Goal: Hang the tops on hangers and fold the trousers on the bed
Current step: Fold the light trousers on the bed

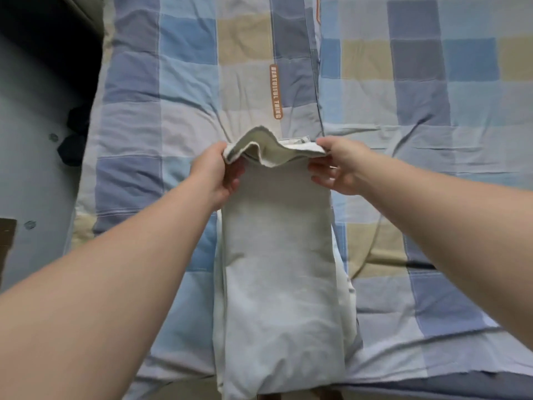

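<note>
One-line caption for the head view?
Left hand and right hand grip the far end of pale trousers on a checked bedspread.

Lighting: soft, even, cool-tinted; faint shadows only. Top-left corner dark. Image quality: slightly soft throughout, wide-angle bending at the edges; no glare visible.

Single head-worn wide-angle view, close, steeply down and forward over the bed (187,82)

A bedroom in a home: a bed (178,90) fills the view under a checked blue, beige and grey quilt (418,82), beside a grey floor (31,168) with dark clothes (73,140) dropped on it.
</note>
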Demonstrator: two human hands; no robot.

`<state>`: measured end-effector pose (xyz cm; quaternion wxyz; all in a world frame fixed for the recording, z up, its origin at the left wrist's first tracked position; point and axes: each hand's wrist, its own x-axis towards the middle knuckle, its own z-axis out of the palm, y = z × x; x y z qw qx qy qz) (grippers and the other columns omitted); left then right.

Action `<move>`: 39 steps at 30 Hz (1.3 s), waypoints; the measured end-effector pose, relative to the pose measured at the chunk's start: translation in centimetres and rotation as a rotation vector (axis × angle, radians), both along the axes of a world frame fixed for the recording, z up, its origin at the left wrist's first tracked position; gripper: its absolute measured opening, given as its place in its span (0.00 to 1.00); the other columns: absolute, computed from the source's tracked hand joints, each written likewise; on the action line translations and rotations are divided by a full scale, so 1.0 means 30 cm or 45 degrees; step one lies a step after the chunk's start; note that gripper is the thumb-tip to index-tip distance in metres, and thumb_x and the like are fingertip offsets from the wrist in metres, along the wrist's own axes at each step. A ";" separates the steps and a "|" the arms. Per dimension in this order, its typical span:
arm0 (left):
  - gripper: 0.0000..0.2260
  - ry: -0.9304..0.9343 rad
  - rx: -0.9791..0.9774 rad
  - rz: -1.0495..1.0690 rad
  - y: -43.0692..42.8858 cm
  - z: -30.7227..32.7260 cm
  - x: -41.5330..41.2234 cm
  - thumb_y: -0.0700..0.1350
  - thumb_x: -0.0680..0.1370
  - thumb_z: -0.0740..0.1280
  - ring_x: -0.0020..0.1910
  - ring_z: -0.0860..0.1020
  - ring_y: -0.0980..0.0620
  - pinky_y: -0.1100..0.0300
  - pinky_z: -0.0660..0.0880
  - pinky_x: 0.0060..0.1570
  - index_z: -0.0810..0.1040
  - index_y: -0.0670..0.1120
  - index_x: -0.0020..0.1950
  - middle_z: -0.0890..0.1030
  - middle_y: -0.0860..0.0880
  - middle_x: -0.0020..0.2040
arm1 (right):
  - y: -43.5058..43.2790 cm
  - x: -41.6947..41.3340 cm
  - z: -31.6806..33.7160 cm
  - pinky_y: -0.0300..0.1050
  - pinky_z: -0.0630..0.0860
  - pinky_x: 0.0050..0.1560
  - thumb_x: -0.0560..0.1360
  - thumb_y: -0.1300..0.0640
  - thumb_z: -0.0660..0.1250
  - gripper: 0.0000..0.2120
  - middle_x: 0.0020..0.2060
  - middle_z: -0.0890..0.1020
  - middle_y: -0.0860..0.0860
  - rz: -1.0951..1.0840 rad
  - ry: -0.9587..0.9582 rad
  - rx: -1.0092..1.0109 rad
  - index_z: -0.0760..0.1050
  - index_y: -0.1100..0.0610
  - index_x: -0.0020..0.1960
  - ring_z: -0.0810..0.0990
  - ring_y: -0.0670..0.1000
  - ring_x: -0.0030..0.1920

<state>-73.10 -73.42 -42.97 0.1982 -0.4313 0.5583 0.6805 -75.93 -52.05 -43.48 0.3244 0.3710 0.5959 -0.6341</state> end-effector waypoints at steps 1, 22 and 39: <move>0.12 0.006 0.033 0.005 0.005 -0.044 -0.005 0.54 0.83 0.58 0.44 0.80 0.53 0.59 0.72 0.42 0.78 0.50 0.50 0.83 0.52 0.44 | -0.006 -0.003 -0.045 0.50 0.78 0.47 0.79 0.50 0.67 0.07 0.38 0.81 0.50 0.044 -0.030 -0.063 0.76 0.53 0.46 0.81 0.50 0.41; 0.40 -0.154 -1.084 -0.784 0.062 -0.275 1.049 0.54 0.74 0.74 0.72 0.67 0.39 0.47 0.66 0.69 0.58 0.47 0.80 0.66 0.43 0.77 | 0.130 0.955 -0.328 0.52 0.65 0.74 0.74 0.52 0.75 0.41 0.77 0.64 0.52 0.309 -0.029 0.358 0.57 0.51 0.80 0.65 0.53 0.75; 0.19 -0.565 -0.153 -0.604 -0.027 -0.166 0.984 0.47 0.72 0.78 0.50 0.85 0.46 0.51 0.81 0.54 0.81 0.44 0.60 0.86 0.48 0.52 | 0.211 1.087 -0.178 0.43 0.79 0.43 0.68 0.40 0.78 0.29 0.54 0.85 0.52 0.404 -0.604 0.084 0.77 0.54 0.62 0.84 0.52 0.52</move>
